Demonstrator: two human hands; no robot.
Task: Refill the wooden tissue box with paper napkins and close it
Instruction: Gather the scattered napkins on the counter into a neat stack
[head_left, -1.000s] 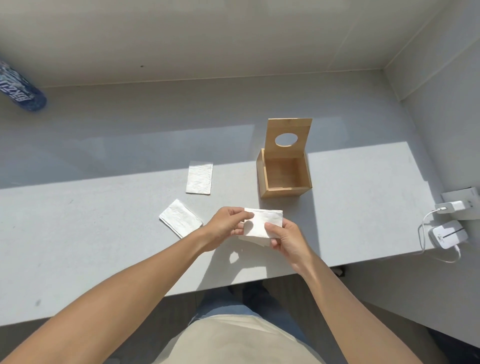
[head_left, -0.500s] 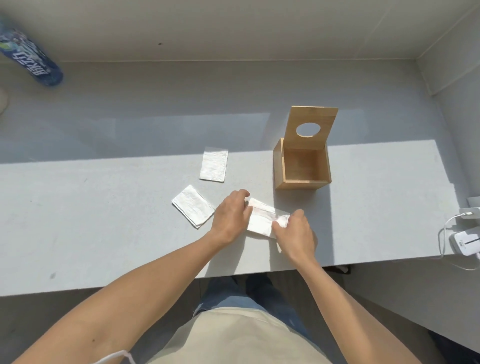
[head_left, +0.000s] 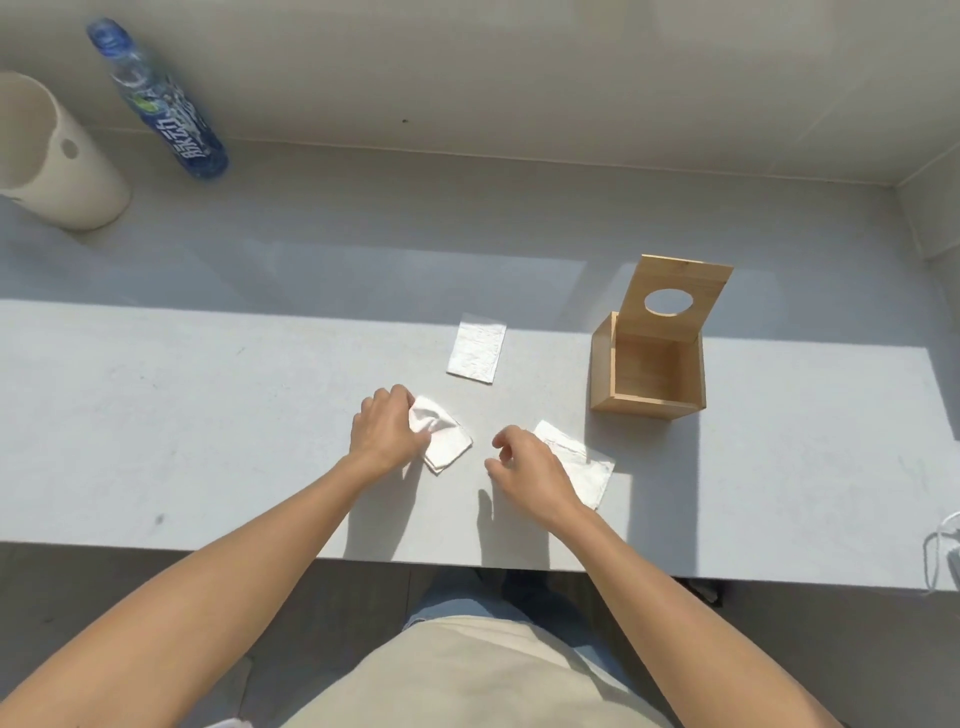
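Observation:
The wooden tissue box stands on the grey table at the right, its lid with a round hole tilted up and its inside bare. Three folded white napkins lie on the table. My left hand grips the left napkin, which creases under my fingers. My right hand hovers with curled fingers over the edge of the right napkin, holding nothing. The third napkin lies flat farther back.
A blue plastic bottle and a white cylinder stand at the back left. A white cable shows at the right edge. The table's front edge runs just before my legs.
Both hands have let go of the napkin they held together; it now lies on the table at the right. My left hand has moved left onto another napkin. The view has shifted left.

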